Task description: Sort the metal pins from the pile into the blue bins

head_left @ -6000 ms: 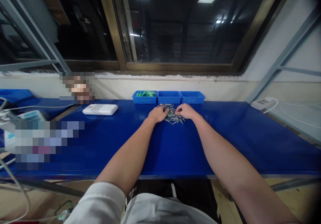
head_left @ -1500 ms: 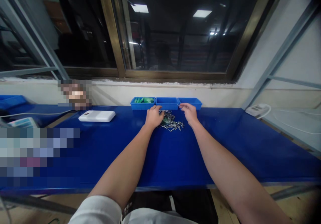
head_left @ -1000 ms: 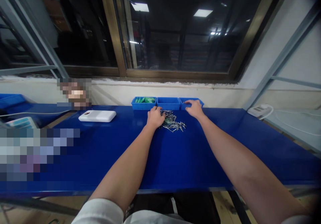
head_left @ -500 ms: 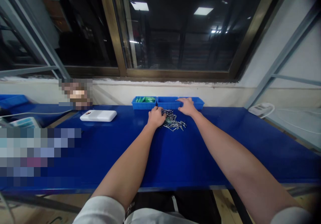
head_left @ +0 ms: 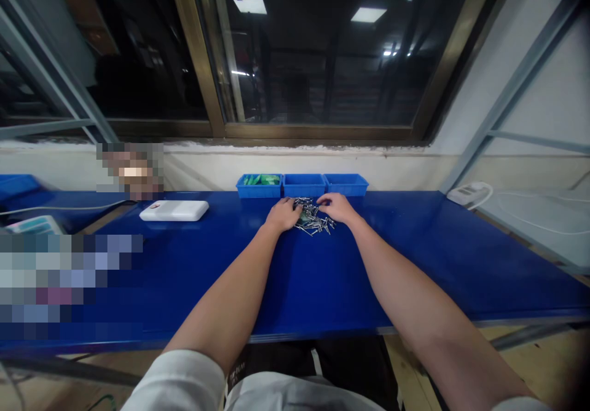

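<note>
Back from the blue bins [head_left: 304, 190], the right hand [head_left: 339, 207] curls at metal pins [head_left: 317, 222], hold unclear, tabletop [head_left: 318, 276] free toward its front edge.

Both arms stretch forward from the lower part of the view, angling inward so that the hands come near each other without touching. The left arm [head_left: 230, 291] runs up and to the right, its forearm bare; the right arm [head_left: 401, 282] runs up and to the left, also bare along the forearm and past the elbow. The left hand [head_left: 283, 215] lies low with its back upward, fingers bent and pointing forward and inward, the thumb set apart on the inner side. The right hand [head_left: 338, 207] is turned inward, wrist slightly bent, its fingers curled and pointing toward the left hand. Whether either hand grips anything is too small to tell.
</note>
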### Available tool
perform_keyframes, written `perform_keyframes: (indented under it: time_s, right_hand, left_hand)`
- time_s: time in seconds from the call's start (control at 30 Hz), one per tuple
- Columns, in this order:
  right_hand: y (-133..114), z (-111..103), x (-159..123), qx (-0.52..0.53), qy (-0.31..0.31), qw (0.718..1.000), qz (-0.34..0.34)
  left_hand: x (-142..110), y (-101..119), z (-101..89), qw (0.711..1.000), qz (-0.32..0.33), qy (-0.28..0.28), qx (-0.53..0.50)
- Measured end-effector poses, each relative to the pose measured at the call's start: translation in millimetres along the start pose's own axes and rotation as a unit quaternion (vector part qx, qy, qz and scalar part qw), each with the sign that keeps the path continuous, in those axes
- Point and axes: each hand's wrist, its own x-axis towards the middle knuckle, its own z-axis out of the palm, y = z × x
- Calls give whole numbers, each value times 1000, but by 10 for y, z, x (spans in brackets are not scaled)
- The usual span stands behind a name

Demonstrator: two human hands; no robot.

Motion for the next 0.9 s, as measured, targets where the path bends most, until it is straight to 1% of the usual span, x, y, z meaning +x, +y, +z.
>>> perform_keyframes:
  time_s: [0.1, 0.2, 0.27, 0.63, 0.73, 0.8, 0.83, 0.9]
  right_hand:
    - [-4, -32, -15, -9, -44, 998, -51]
    - [-7, -59, -10, -20, -77, 995, -68]
    - [-3, -61, -1, -33, -95, 992, -73]
    - [-28, -21, 8, -135, -123, 980, -79]
    - [-50, -9, 10, -133, -110, 981, -85]
    - [-68, -11, 18, -106, -84, 988, -79]
    - [-78, -15, 21, -86, -70, 991, -71]
    - [-103, -25, 22, -35, -54, 996, -56]
  left_hand:
    - [-3, 12, 0, 1000, 4, -23, 2]
    - [-9, 24, -9, 999, 0, -38, 7]
    - [-9, 21, -4, 999, -1, -38, 7]
    - [19, -39, 56, 1000, 13, -18, 2]
    - [16, -34, 49, 1000, 16, 5, -5]
    - [4, -3, 18, 999, 27, 41, -11]
    - [-6, 24, -6, 997, 40, 61, -15]
    - [-33, 96, -65, 991, 90, 94, -26]
